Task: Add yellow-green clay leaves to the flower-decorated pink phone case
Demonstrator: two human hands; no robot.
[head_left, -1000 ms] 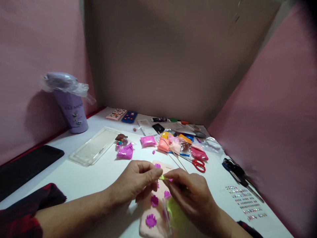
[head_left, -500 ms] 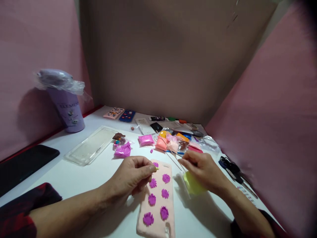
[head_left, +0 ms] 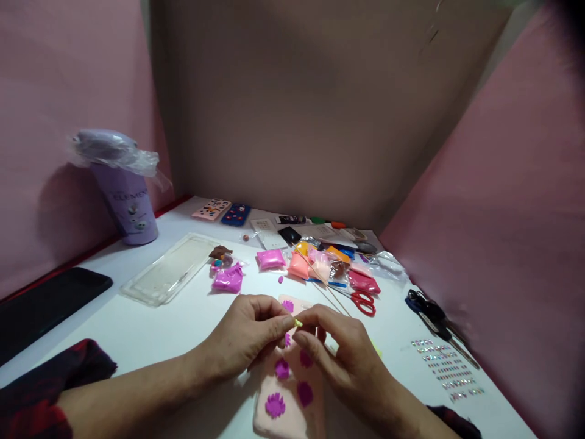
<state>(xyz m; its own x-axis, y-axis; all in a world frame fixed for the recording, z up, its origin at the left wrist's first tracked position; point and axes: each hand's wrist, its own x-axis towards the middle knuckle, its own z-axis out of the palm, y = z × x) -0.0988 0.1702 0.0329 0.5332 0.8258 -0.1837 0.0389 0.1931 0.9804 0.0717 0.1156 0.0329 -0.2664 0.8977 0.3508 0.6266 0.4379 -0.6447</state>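
My left hand (head_left: 253, 329) pinches a small piece of yellow clay (head_left: 298, 323) between thumb and forefinger. From the other side my right hand (head_left: 340, 344) meets it, its forefinger and thumb curled close around the same piece. Below both hands lies a pale pink clay-covered phone case (head_left: 267, 422), dotted with purple fringed clay flowers (head_left: 275, 405). My right hand hides part of the case and some flowers. Behind that hand only an edge of a yellow clay packet (head_left: 376, 349) shows.
Clay packets (head_left: 271, 260), red-handled scissors (head_left: 364, 303) and thin sticks (head_left: 329, 286) lie beyond the case. At left are a clear case (head_left: 171, 268), a black phone (head_left: 50, 311) and a purple tumbler (head_left: 130, 207). Rhinestone rows (head_left: 445, 369) and dark-handled tools (head_left: 434, 317) lie at right.
My right hand has moved left from the yellow packet to the clay piece at my left fingertips. The scissors and rhinestones now show more fully. My left hand has barely moved.
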